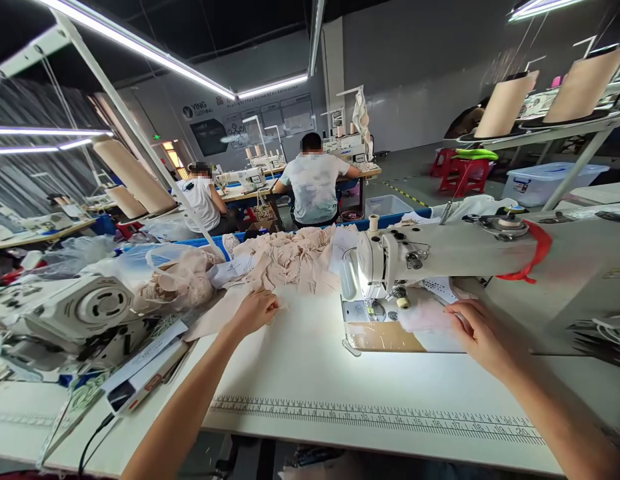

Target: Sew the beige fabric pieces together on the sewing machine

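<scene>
My left hand [260, 308] is over the left part of the sewing table, fingers curled together beside the pile of pale pink fabric [295, 257]. A small pale bit shows at its fingertips, too faint to name. At the sewing machine [390, 257], my right hand [473, 330] is closed on the edge of a sheer pale pink fabric piece [425, 319]. That piece lies on the machine bed, right of the needle area. Just behind the right fingertips is a white piece with dark dots [445, 292].
A printed ruler [370, 419] runs along the front of the table [300, 373]. At left stand a second machine head [85, 307] and a white box [145, 377]. Thread cones [505, 107] rise at right. Two people sit at machines ahead, one in a tie-dyed shirt [313, 187].
</scene>
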A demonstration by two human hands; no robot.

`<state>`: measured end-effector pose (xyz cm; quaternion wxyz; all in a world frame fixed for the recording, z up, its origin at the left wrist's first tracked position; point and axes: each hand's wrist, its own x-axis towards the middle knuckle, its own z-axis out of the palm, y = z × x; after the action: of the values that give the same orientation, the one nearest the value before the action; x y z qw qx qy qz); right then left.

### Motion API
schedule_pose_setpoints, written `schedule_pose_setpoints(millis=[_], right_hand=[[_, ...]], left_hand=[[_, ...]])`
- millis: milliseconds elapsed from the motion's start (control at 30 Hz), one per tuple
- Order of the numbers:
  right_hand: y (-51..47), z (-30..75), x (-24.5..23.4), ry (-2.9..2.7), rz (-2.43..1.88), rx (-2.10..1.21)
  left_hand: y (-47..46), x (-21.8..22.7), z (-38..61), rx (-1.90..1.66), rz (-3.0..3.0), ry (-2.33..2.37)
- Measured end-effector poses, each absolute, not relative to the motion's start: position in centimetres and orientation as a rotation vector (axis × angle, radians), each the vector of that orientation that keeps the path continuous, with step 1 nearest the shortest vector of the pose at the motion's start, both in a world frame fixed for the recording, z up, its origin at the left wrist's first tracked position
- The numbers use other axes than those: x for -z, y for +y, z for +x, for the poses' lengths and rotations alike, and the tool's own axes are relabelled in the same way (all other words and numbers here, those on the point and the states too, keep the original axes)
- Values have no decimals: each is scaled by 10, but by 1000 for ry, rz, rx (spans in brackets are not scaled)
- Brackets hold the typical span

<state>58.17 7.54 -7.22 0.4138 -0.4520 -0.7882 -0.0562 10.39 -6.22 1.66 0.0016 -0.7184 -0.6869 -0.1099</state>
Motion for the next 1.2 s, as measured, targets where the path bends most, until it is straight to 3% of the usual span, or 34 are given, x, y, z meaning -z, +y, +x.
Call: schedule_pose_setpoints(millis=[200,533,733,867,1033,1200], right_hand=[[65,576,62,-2017,-1114,165],[-1,527,30,-2499,-807,-222],[-19,475,23,-2672,-750,140],[-11,471,30,-2669,-702,235],[-11,479,39,-2594,-722,291],[-12,479,41,-2574,-754,296]], left_hand=[[-71,-13,108,491,-2242,-2027],[-65,-26,151,1024,-2526,-2114],[-46,-39,205,759,-2964,-2341],[-31,-33,235,865,-3122,-2316],[-17,-9,263,1134,-2934,-2312],[-16,11,271,1065,-2738,-2431]])
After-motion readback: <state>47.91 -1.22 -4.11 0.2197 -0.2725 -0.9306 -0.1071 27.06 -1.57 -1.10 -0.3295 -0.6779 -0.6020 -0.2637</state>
